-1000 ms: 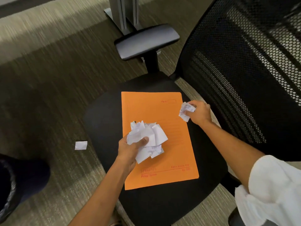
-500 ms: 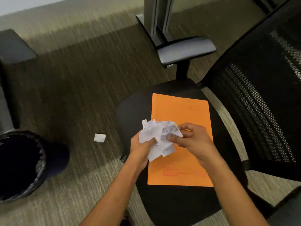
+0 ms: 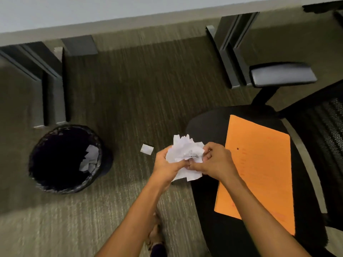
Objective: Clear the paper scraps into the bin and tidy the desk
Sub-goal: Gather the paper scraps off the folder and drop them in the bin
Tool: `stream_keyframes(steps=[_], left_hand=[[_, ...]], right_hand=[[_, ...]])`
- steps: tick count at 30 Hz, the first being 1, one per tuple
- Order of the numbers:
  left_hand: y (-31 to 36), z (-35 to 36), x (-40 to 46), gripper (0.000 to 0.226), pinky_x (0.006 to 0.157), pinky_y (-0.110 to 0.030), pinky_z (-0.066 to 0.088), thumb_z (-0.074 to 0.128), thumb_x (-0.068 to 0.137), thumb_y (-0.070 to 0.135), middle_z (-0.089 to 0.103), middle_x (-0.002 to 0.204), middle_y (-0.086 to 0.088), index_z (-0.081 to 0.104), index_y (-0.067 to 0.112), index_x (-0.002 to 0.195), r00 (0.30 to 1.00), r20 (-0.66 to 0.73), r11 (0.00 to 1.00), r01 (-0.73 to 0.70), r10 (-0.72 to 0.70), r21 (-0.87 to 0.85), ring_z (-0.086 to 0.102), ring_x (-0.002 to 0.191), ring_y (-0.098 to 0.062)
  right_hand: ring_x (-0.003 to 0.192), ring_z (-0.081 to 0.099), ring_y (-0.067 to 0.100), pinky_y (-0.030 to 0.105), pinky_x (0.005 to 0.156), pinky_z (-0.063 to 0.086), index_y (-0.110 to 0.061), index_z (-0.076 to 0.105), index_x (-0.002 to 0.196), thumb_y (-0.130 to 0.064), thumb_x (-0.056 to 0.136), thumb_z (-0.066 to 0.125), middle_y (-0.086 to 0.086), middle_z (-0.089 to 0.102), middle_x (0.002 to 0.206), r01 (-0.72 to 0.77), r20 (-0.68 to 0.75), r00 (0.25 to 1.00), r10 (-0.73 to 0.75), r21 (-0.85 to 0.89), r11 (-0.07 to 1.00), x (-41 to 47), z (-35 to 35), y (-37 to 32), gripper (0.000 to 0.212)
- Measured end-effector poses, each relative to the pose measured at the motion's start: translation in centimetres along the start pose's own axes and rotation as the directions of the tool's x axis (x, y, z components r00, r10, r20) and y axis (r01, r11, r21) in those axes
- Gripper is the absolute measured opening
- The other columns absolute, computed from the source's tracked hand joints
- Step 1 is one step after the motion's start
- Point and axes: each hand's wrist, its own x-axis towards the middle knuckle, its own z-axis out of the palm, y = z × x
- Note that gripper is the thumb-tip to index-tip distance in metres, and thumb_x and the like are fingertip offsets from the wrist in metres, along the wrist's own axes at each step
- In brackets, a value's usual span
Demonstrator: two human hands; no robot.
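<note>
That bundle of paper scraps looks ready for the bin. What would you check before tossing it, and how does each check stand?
1. Both hands, left hand and right hand, grip the paper scraps: ok.
2. Bin open, with room: ok.
3. Bundle over the bin: not ok, it is off to the bin's right.
4. Floor clear of scraps: not ok, a stray scrap lies on the carpet.
5. Orange folder free of scraps: ok.

The underside of the paper wad (image 3: 185, 154) is hidden behind the left hand (image 3: 167, 166) and right hand (image 3: 219, 162) gripping it. Right of the grip, the folder's (image 3: 259, 173) print is blurred; the chair (image 3: 319, 127) runs off-frame.
</note>
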Motion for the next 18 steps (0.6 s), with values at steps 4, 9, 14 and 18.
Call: stream_keyframes(steps=[4,9,14,18], left_hand=[[1.2,-5.6,-0.1,0.054,0.085,-0.054,0.059,0.089,0.061,0.000,0.074,0.109,-0.018,0.069,0.004,0.111,0.990,-0.132,0.995,0.038,-0.050,-0.094,0.071,0.100,-0.037],[2.2,-15.9,-0.1,0.041,0.079,-0.045,0.060,0.081,0.071,-0.008,0.076,0.100,-0.012,0.070,0.006,0.107,0.915,-0.395,0.973,-0.010,-0.083,-0.229,0.073,0.091,-0.032],[1.5,-29.1,-1.2,0.033,0.069,-0.035,0.063,0.079,0.075,-0.006,0.075,0.099,-0.005,0.070,0.014,0.098,0.719,-0.676,0.946,-0.082,-0.161,-0.313,0.075,0.081,-0.016],[0.9,-35.3,-1.4,0.028,0.068,-0.031,0.060,0.079,0.076,-0.006,0.074,0.096,-0.004,0.070,0.017,0.091,0.599,-0.780,0.961,-0.062,-0.181,-0.271,0.073,0.067,-0.007]], right_hand=[[0.059,0.054,0.009,0.032,0.054,0.048,-0.025,0.055,0.079,-0.052,0.046,0.095,-0.004,0.061,0.067,0.080,0.072,0.994,-0.077,-0.041,0.996,-0.1,3.6,-4.5,0.059],[0.054,0.054,0.006,0.037,0.056,0.053,-0.027,0.054,0.083,-0.076,0.035,0.083,-0.003,0.063,0.061,0.143,0.152,0.978,-0.141,-0.001,0.990,-0.2,7.8,-10.6,0.074],[0.059,0.062,0.005,0.026,0.059,0.051,-0.032,0.057,0.084,-0.071,0.050,0.082,-0.006,0.065,0.063,0.262,0.150,0.955,-0.257,-0.015,0.965,-0.3,12.0,-13.8,0.058],[0.058,0.061,0.005,0.029,0.064,0.053,-0.032,0.060,0.087,-0.072,0.051,0.080,-0.004,0.067,0.063,0.263,0.184,0.947,-0.263,0.024,0.964,-0.3,14.8,-14.2,0.058]])
